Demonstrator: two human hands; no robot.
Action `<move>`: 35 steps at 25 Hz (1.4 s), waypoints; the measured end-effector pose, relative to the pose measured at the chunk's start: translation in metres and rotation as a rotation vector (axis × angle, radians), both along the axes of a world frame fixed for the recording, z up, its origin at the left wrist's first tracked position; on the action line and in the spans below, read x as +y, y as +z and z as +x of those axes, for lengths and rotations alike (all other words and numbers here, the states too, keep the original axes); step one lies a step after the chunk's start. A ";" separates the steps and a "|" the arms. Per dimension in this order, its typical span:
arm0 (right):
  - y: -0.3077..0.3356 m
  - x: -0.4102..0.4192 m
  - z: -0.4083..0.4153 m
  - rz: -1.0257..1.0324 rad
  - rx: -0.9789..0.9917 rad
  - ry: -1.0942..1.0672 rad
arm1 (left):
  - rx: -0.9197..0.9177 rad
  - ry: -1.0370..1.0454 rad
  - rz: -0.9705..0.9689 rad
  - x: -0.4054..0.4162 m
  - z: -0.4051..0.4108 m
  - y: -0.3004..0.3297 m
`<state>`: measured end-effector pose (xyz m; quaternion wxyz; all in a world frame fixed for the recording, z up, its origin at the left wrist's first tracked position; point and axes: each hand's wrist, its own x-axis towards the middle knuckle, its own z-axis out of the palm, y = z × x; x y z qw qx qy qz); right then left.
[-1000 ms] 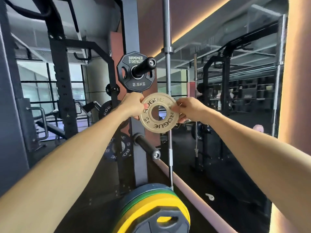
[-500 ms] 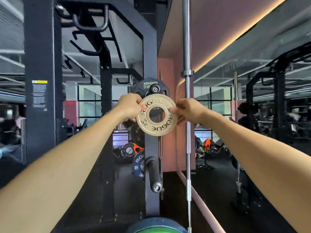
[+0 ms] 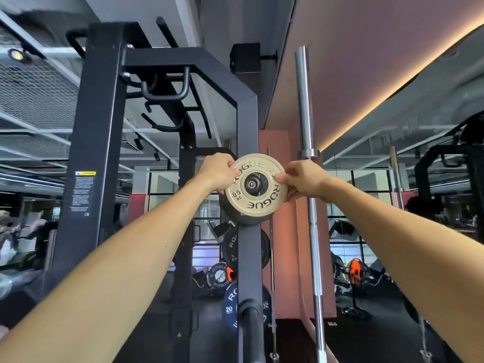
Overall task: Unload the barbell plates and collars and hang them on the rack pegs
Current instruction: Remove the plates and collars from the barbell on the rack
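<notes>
Holding the small plate by its rim, we start at the left with the rack post, well apart from the work. Next comes our left hand, fingers curled over the plate's left edge, thumb on its face. The plate itself sits square in front of the upper peg, whose end cap shows through the centre hole; a darker plate peeks out just behind and below it. We cannot quite tell whether the hole is already over the peg or only lined up with it. Our right hand pinches the opposite edge. Further right stands an upright barbell, apart from our hands.

If we let go before the plate is fully threaded, it could slip off the tip and drop toward the lower peg. Tilting it would jam the hole against the cap.
</notes>
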<state>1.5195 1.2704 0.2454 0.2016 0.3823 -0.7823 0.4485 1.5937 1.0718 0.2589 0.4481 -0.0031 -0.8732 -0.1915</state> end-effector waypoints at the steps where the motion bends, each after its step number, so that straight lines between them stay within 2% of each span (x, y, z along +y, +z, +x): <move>1: -0.001 -0.005 -0.008 -0.003 -0.005 0.003 | 0.005 0.026 -0.013 -0.004 -0.008 0.002; 8: 0.001 -0.037 -0.070 -0.047 -0.011 -0.047 | -0.009 0.023 0.066 -0.036 -0.077 -0.005; 13: -0.006 -0.057 -0.110 -0.114 -0.006 -0.107 | 0.012 0.068 0.047 -0.051 -0.121 -0.010; 18: -0.009 -0.072 -0.147 -0.026 -0.019 -0.166 | 0.027 0.117 0.050 -0.064 -0.159 -0.017; 21: -0.012 -0.072 -0.165 -0.031 -0.044 -0.164 | 0.120 0.113 0.122 -0.071 -0.174 -0.020; 25: -0.012 -0.071 -0.168 -0.066 -0.034 -0.148 | 0.090 0.162 0.092 -0.071 -0.175 -0.017; 29: -0.027 -0.078 -0.166 -0.088 0.026 -0.254 | 0.112 0.152 0.031 -0.061 -0.164 -0.035; 33: -0.057 -0.077 -0.146 0.005 0.126 -0.329 | -0.043 0.122 0.024 -0.068 -0.129 -0.062; 35: -0.074 -0.081 -0.126 0.068 0.127 -0.261 | -0.110 0.177 0.009 -0.075 -0.102 -0.081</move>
